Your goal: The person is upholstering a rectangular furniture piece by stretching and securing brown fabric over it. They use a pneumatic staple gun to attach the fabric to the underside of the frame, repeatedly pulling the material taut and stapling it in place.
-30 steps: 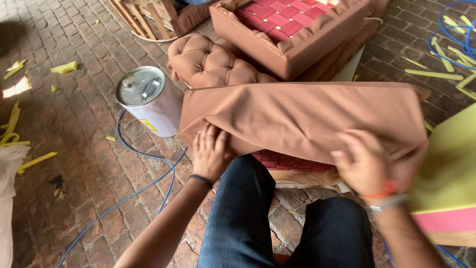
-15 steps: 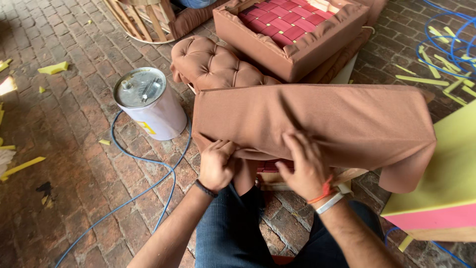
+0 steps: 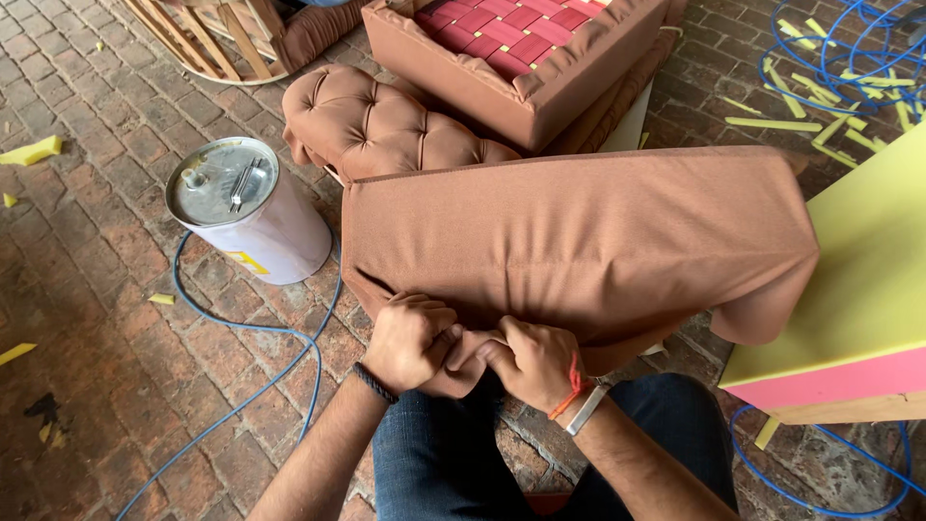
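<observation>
A brown fabric cover [image 3: 588, 236] is stretched over a long cushion piece in front of my knees. My left hand [image 3: 410, 340] and my right hand [image 3: 529, 360] sit side by side at its near edge, both pinching a fold of the brown cloth between fingers and thumbs. A dark band is on my left wrist, an orange thread and a pale band on my right. The cushion under the cloth is hidden.
A round metal can [image 3: 246, 207] stands on the brick floor at the left, with a blue hose [image 3: 253, 328] curling past it. A tufted brown cushion [image 3: 386, 121] and a brown seat frame with red webbing [image 3: 511, 48] lie behind. Yellow foam block [image 3: 868, 280] at right.
My right hand has moved left along the cloth's near edge to meet my left hand. Both now grip the same fold. The view has drawn closer.
</observation>
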